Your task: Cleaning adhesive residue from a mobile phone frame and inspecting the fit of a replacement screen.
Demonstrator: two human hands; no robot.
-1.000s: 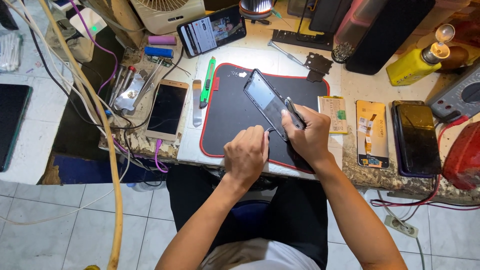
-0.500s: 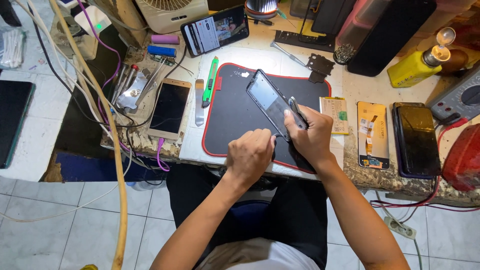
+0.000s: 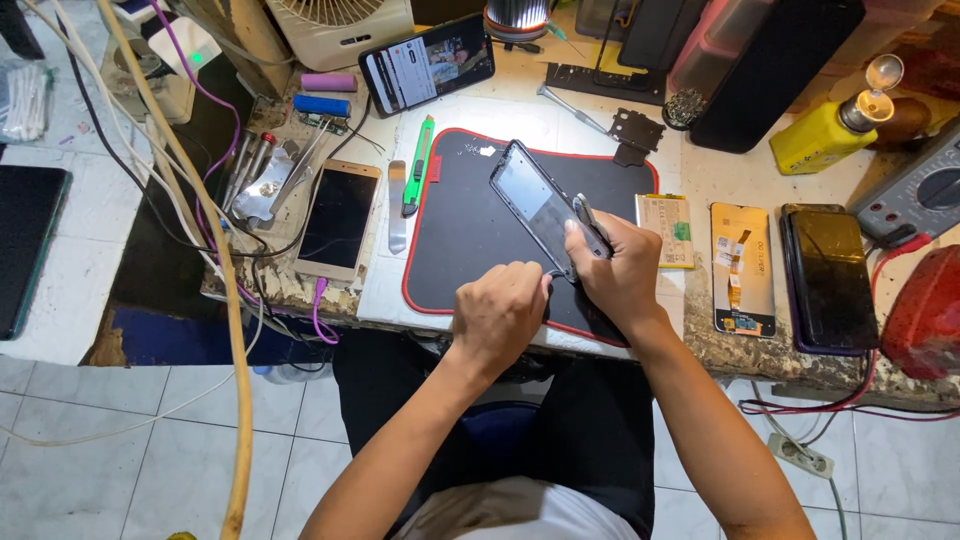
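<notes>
A stripped phone frame lies slanted on a black mat with a red edge. My right hand grips a thin metal tool pressed against the frame's lower right side. My left hand is curled at the frame's near end and steadies it; its fingertips are hidden underneath.
A gold phone, a green utility knife and a metal spatula lie left of the mat. To the right are a battery, a screen part, a dark phone and a yellow bottle. Cables hang at left.
Both hands stay on the frame. The view has shifted slightly; the hands and the tool have barely moved.
</notes>
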